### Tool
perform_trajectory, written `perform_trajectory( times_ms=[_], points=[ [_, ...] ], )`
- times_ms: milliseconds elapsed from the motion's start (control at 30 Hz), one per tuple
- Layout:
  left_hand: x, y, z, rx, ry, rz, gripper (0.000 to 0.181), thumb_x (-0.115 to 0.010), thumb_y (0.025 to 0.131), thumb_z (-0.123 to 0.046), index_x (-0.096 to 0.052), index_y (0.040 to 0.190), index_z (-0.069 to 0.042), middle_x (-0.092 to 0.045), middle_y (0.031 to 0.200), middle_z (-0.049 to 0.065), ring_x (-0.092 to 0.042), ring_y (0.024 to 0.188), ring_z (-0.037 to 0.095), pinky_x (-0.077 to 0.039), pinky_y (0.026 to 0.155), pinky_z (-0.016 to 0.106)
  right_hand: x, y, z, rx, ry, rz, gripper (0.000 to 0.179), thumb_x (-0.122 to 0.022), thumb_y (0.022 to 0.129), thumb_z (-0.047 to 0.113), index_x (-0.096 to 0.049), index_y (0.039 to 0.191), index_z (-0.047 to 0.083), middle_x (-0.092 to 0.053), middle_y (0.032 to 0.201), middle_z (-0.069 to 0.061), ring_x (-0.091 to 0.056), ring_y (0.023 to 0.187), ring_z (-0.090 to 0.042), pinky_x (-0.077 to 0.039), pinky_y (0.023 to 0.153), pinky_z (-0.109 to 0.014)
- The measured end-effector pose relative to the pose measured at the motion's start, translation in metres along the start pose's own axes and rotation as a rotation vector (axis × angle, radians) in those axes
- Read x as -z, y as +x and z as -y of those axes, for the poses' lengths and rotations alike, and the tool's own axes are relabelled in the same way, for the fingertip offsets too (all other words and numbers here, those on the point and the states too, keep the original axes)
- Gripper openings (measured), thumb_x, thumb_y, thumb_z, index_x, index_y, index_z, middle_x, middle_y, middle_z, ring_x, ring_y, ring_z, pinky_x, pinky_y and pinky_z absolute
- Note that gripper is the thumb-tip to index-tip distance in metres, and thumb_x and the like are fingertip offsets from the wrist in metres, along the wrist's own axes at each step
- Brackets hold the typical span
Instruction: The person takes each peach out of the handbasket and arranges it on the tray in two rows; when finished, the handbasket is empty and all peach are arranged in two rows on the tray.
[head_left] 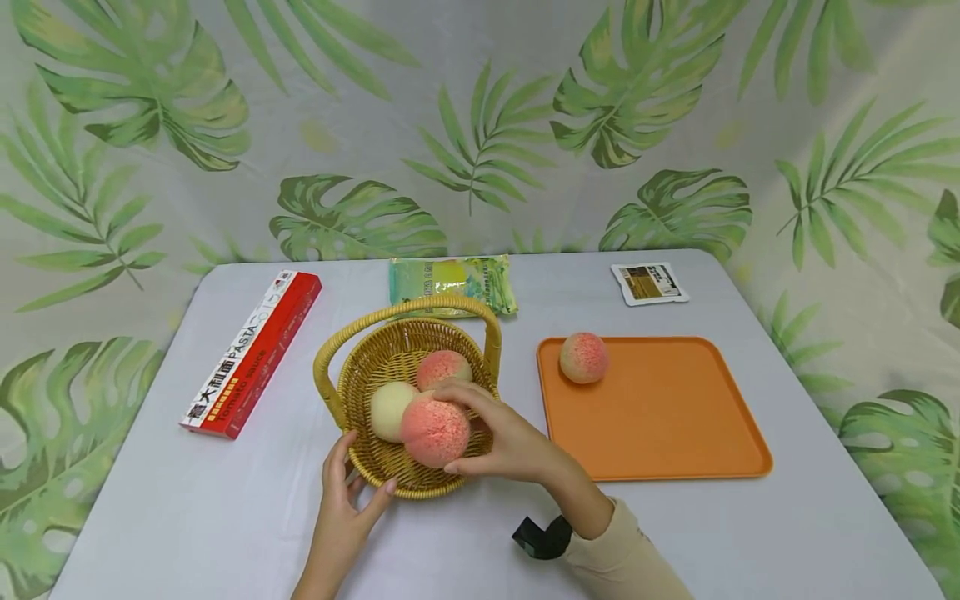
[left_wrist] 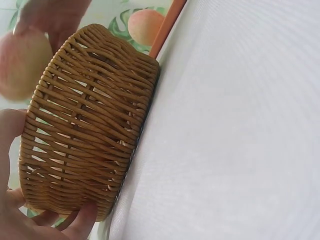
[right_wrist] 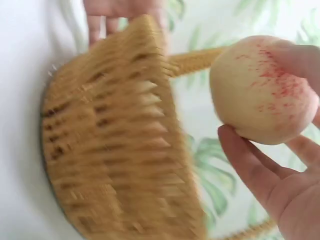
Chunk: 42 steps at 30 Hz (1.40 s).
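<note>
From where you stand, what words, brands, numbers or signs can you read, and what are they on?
"意大利面": red-and-white box
"PASTA": same box
"Tomato sauce": same box, red side
Too small to read: the box's remaining print, and the print on the green packet and white sachet.

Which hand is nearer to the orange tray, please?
Right. The right hand holds a peach just left of the tray; the left hand is farther left, gripping the basket.
</note>
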<state>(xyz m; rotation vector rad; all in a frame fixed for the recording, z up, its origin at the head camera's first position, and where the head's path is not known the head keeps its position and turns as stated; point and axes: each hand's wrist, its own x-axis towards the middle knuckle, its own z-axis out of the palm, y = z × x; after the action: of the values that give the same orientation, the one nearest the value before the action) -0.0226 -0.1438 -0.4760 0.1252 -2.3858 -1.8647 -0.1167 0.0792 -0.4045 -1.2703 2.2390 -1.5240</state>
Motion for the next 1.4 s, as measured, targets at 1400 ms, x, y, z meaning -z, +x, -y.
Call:
perform_trajectory(
  times_ms=[1400],
  points=[
    [0.0,-0.001,0.001,-0.01,0.008,0.006,0.079,-0.067,0.082,-0.019,-0.015,0.142,-0.016,-0.01,0.143,0.008,-0.023,0.124,0.03,-0.03,0.097,0.043,0.123,-0.133,-0.122,-0.569,-0.193,-1.045,0.069,-0.071,0.078,0.014,-0.033,0.136,0.009,-0.036,0.129,-0.016,-0.047,0.099,-0.033,-0.045,0.071,-0.014]
  ],
)
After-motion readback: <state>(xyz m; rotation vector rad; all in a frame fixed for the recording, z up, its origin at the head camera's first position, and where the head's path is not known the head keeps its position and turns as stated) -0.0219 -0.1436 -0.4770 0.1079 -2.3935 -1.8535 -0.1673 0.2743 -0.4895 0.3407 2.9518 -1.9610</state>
